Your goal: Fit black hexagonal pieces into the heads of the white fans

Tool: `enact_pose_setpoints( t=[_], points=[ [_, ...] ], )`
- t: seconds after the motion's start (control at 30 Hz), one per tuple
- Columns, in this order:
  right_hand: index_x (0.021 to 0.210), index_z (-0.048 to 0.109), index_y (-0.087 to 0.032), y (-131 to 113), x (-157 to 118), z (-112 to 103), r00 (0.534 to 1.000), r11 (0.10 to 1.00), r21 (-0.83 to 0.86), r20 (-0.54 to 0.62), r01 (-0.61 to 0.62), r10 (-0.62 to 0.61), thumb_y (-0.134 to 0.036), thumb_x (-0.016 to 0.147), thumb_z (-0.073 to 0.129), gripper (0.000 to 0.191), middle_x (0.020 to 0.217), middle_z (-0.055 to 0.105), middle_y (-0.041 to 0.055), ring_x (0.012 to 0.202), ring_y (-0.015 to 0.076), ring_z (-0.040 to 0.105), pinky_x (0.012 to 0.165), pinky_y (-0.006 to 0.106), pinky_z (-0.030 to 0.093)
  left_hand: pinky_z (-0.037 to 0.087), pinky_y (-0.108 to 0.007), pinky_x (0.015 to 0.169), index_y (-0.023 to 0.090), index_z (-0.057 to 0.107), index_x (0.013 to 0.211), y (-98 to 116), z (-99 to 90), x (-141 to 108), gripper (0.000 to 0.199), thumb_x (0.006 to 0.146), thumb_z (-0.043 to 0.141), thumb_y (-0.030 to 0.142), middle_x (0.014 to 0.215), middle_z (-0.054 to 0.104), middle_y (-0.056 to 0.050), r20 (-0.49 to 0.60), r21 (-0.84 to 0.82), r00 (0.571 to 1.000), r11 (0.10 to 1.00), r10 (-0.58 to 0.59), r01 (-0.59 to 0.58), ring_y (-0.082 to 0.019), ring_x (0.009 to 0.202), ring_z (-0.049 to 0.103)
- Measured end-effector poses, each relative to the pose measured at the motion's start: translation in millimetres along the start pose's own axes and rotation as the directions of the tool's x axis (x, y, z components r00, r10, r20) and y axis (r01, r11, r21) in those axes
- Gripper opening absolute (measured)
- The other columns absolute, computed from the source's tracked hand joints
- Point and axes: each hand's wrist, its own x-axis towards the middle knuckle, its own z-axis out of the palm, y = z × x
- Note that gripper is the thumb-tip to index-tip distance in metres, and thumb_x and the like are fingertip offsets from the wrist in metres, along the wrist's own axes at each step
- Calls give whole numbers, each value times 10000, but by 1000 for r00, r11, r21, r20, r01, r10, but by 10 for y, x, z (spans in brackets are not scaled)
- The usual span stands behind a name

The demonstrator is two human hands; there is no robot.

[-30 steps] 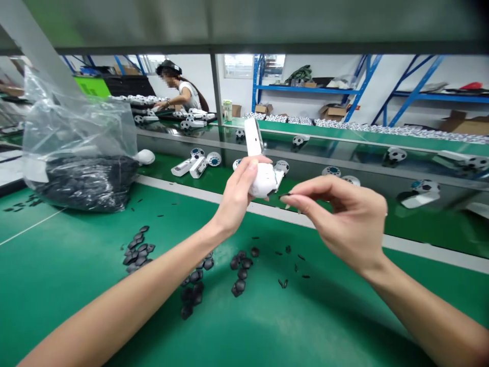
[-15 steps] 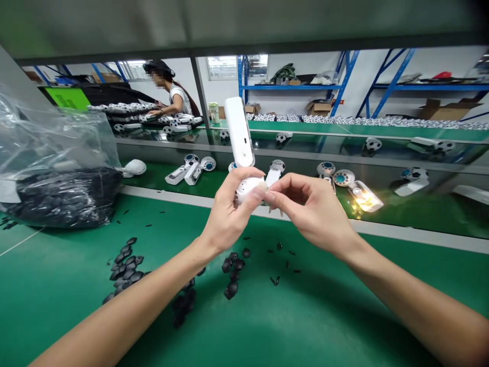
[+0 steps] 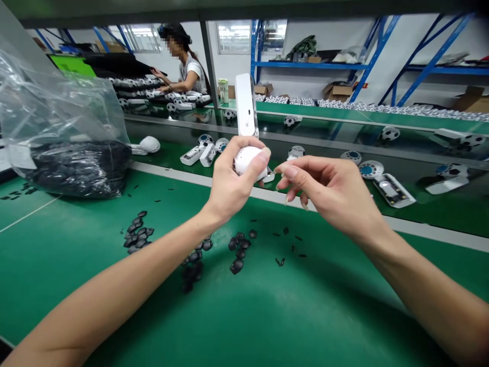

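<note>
White plastic is catching the light in the left hand (image 3: 227, 181): a unit (image 3: 245, 114) is standing nearly upright there, its slim handle (image 3: 244, 97) pointing up, held above the far side of the green desk (image 3: 305, 316). The left grip is pinching the unit's round head (image 3: 243, 159), the thumb pressing on the near face. The right hand (image 3: 330, 191) is hovering just beside it, thumb and forefinger bending close together, the other fingers curling loosely; whether that grip is pinching anything, I cannot tell. Below the hands, black pieces (image 3: 237, 266) are lying in clusters, and slivers (image 3: 286, 230) are lying to their right. A clear bag (image 3: 76, 171) is sitting at the left, holding something dark. Beyond a pale strip (image 3: 408, 227), more units (image 3: 393, 190) are resting on a green belt (image 3: 439, 216). Farther back, a co-worker (image 3: 189, 76) is reaching over stacked trays.
</note>
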Motion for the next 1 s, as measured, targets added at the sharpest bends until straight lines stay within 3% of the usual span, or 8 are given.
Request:
enact_pose_setpoints(
  t=[0.1,0.23,0.3,0.43,0.57,0.67,0.87,1.0],
  points=[
    [864,817,-203,146,-59,125,979,965,-262,195,-8,61,-279,1028,699,216,790,819,23,613,172,726,585,294,517,569,-243,527,233,649,1005,-88,-51,89,279,913,791,455,872,640,-10,-40,-109,997,992,-73,68,-139,664,627],
    [1093,849,-224,386,-143,353,863,808,-560,485,182,141,-228,1013,745,131,1132,851,76,1019,311,802,783,372,552,589,-229,521,239,691,1076,-181,-106,143,337,867,847,453,883,646,-21,-19,-153,984,973,-178,173,-158,729,657],
    [1125,838,-213,464,-164,431,831,767,-602,528,223,173,-224,1013,761,136,1197,831,94,1067,320,788,781,371,532,600,-226,538,246,703,1108,-195,-111,141,370,849,868,452,867,641,-16,5,-156,979,967,-204,202,-162,749,660],
    [925,793,-207,531,-165,449,835,797,-570,525,199,166,-199,969,819,52,951,832,34,852,230,770,685,321,467,614,-227,555,246,709,1119,-181,-102,126,370,848,875,436,901,648,-17,57,-183,976,958,-211,218,-160,773,671],
    [922,737,-202,559,-145,354,832,815,-345,484,466,-271,-241,1000,807,112,899,817,5,805,181,766,697,294,518,603,-203,554,245,684,1143,-153,-107,134,350,899,822,455,967,669,-33,40,-206,983,961,-179,184,-169,818,716],
    [990,708,-198,543,-121,275,682,650,-240,407,721,-607,-195,1046,740,65,959,837,21,853,173,797,740,284,575,597,-192,551,240,671,1146,-132,-117,148,326,911,802,426,974,672,-40,9,-217,981,958,-191,189,-178,840,727],
    [1043,710,-218,463,-70,188,673,633,-241,365,736,-643,-84,1022,720,136,919,847,5,822,165,827,731,252,639,589,-193,533,236,666,1123,-109,-120,149,291,925,783,414,970,669,-42,-25,-242,970,942,-244,231,-168,800,717],
    [1025,759,-242,311,-122,116,530,431,-344,286,834,-798,-53,1004,725,193,954,869,18,820,177,840,745,260,679,587,-206,533,240,673,1117,-131,-125,134,289,929,786,429,993,663,-43,-42,-231,972,948,-233,217,-177,817,721]
  ],
)
